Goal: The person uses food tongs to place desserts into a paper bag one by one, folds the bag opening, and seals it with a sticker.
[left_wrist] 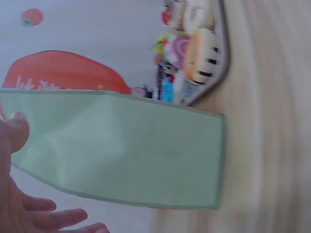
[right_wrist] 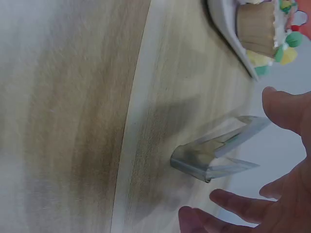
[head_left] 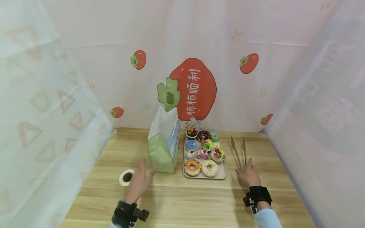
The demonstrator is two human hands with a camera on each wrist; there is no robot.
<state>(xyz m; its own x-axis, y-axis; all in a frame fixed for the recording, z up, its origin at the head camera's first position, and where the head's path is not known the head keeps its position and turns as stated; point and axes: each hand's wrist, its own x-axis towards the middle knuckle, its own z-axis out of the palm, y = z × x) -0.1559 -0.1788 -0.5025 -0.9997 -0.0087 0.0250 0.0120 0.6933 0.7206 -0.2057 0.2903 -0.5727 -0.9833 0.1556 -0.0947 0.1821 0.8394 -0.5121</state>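
Observation:
My left hand [head_left: 139,180] is spread above the table at the front left of a paper bag with a pale green side [head_left: 160,153]. In the left wrist view, the thumb overlaps the bag's green side [left_wrist: 121,150] and the fingers are parted, holding nothing. A white-rimmed roll [head_left: 121,179] lies just left of that hand. My right hand [head_left: 251,176] reaches over the near end of metal tongs [head_left: 244,151], whose two arms spread away from me. In the right wrist view, thumb and fingers are apart around the tongs [right_wrist: 187,162], not gripping them.
Between the bag and the tongs is a metal tray [head_left: 223,174] of toy-like pastries. A ring-shaped orange donut [head_left: 188,172] and a cream donut [head_left: 210,173] sit at its near edge. Hanging cloth [head_left: 285,79] with printed persimmons closes off the back and sides of the wooden table [head_left: 194,202].

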